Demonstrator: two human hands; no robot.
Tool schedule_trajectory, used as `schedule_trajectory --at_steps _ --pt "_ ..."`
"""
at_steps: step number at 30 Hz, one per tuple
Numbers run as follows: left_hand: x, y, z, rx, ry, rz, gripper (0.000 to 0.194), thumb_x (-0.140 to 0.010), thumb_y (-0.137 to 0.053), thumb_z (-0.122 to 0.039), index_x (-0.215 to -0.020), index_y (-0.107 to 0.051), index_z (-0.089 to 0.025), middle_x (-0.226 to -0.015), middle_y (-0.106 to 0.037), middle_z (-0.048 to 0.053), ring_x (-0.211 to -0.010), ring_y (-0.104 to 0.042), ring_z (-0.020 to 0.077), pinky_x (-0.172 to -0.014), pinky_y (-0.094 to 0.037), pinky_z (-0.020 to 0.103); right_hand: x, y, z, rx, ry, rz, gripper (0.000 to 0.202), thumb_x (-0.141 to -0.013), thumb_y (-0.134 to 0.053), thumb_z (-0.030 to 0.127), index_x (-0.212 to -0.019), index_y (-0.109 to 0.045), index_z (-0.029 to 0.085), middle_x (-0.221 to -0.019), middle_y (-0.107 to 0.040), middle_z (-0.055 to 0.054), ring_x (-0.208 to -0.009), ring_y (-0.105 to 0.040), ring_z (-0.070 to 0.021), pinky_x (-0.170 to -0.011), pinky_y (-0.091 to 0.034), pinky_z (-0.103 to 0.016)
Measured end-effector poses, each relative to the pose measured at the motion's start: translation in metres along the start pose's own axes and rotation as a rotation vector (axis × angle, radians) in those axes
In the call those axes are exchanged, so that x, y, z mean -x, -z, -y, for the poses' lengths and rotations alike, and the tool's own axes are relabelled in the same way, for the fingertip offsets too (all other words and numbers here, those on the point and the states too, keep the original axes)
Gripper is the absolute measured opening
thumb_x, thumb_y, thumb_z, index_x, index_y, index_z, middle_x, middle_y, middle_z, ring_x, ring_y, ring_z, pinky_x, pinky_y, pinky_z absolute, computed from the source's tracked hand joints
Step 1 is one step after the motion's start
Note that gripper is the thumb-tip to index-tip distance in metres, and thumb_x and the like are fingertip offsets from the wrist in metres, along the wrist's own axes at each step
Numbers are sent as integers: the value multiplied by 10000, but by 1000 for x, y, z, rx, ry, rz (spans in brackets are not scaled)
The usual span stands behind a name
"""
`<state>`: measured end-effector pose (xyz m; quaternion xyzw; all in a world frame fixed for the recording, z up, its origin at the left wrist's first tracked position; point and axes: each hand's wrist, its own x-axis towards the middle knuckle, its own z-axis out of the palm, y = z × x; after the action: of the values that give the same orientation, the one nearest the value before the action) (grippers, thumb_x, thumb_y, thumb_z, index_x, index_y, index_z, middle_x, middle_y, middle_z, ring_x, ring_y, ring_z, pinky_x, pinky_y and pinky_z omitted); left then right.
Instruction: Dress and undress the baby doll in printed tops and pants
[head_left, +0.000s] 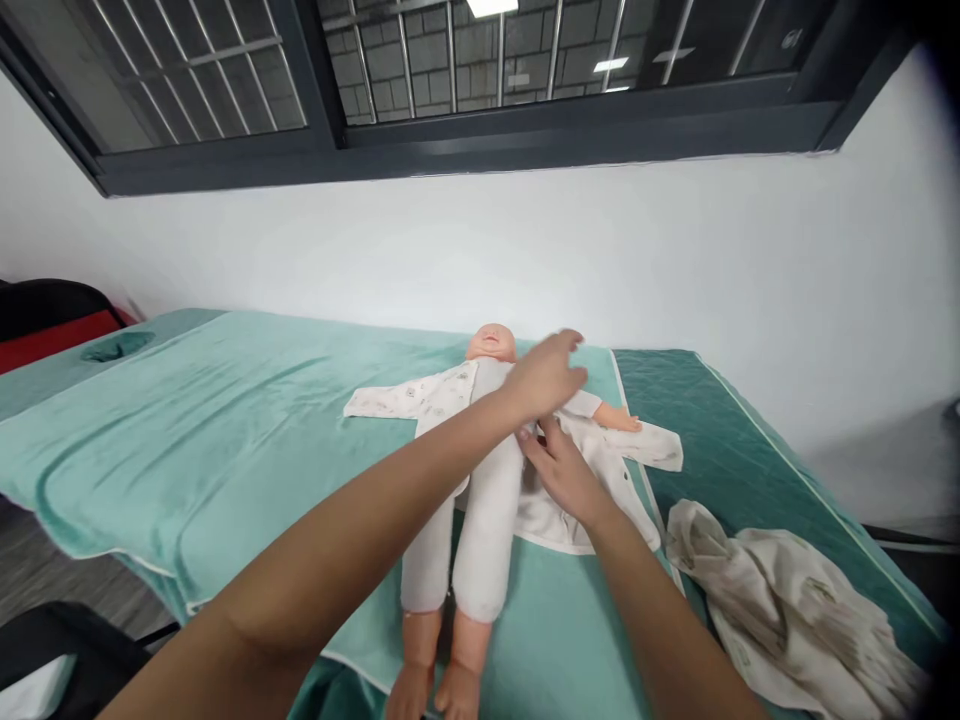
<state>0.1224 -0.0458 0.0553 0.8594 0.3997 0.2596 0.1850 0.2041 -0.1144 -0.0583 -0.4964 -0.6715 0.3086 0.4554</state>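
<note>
A crumpled beige cloth (795, 610) lies near right; the doll (484, 540) rests face up on the green towel (247, 420). The right hand (566, 475) has fingers bent beside the doll, over the white jacket (611, 475) (grip cannot be determined). Farther up, the left hand (547, 375) has fingers parted above the doll's shoulder.

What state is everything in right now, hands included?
Baby doll: lying on its back
Printed baby jacket: open, spread out
Teal blanket: spread, slightly wrinkled
Off-white cloth: crumpled
Window: open or shut unclear
Left hand: open
Right hand: partly curled, grip unclear
</note>
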Motion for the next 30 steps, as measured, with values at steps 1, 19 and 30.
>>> schedule_trajectory --at_steps 1,19,30 --pt "-4 -9 -4 -87 -68 143 497 -885 -500 -247 -1373 -444 -175 -1416 -544 115 -1265 -520 235 -1001 -456 357 -1 0 -1 -17 3 -4 562 -962 -444 522 -1427 -454 207 -1391 -577 -124 -1255 -553 -286 -1087 -414 -474" --pt "-41 -17 47 -597 -35 460 422 -796 -596 -304 -1202 -530 -206 -1124 -672 123 -1030 -634 291 -864 -502 428 -3 57 -31 265 -303 -260 267 -850 -556 451 -941 -667 226 -1029 -716 -91 -979 -660 -275 -883 -505 -437" --pt "-33 -14 47 -622 -58 411 359 -806 -588 -252 -1159 -540 -210 -1095 -666 119 -999 -633 284 -848 -484 417 -4 79 -55 350 -490 -466 268 -744 -628 456 -611 -570 231 -621 -614 -29 -625 -530 -201 -605 -383 -318"
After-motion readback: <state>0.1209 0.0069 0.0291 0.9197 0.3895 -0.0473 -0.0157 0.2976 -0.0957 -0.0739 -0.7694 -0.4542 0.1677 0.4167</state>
